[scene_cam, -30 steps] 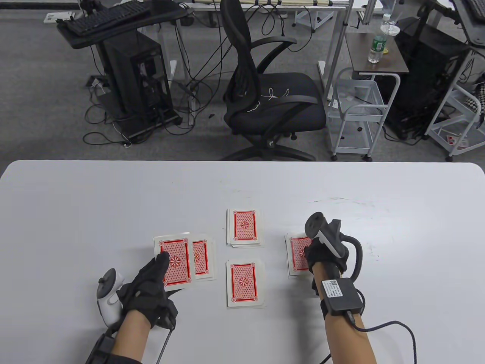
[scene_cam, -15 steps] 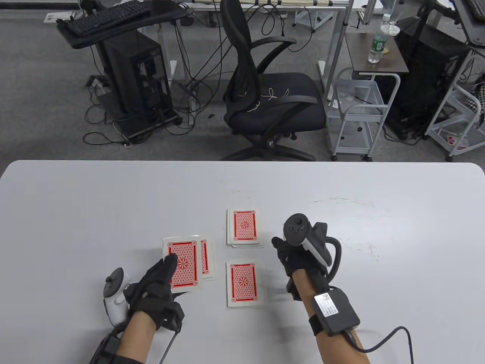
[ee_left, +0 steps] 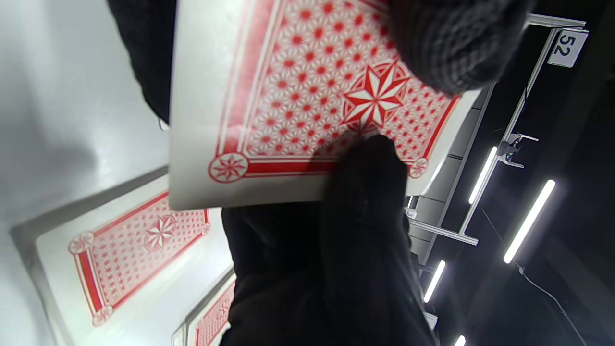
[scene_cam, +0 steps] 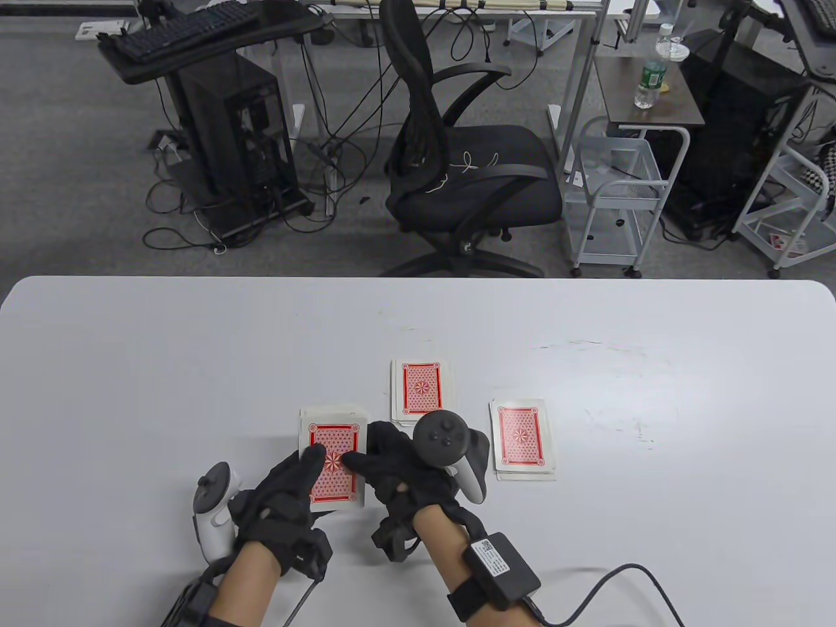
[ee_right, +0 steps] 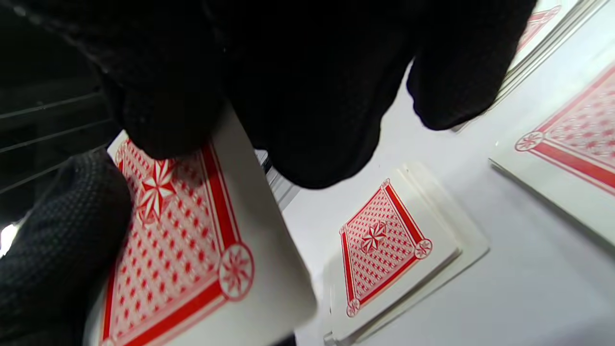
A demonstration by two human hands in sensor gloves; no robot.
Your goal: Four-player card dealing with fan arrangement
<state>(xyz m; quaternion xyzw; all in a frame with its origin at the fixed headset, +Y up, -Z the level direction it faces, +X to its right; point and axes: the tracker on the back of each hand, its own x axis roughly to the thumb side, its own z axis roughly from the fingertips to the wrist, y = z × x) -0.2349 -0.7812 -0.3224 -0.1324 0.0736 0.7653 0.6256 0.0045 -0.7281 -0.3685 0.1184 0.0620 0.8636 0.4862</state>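
Note:
My left hand [scene_cam: 312, 471] holds the red-backed deck [scene_cam: 334, 467] just above the table, thumb on its top card. My right hand [scene_cam: 366, 460] has come over to it; its thumb lies on the top card [ee_right: 178, 230] and its fingers sit at the deck's right edge, pinching that card. Face-down dealt piles lie on the white table [scene_cam: 163, 366]: a far pile [scene_cam: 421, 390] and a right pile [scene_cam: 522, 439]. My right hand hides the near pile, and the deck covers the left pile. The left wrist view shows the deck [ee_left: 307, 96] above a pile [ee_left: 129, 259].
The table's far edge faces an office chair [scene_cam: 457, 176] on the floor behind it. A cable [scene_cam: 620, 581] runs from my right wrist unit across the table's near right part.
My right hand left the right pile and swept left across the near pile to the deck. My left hand carried the deck a little to the right, over the left pile.

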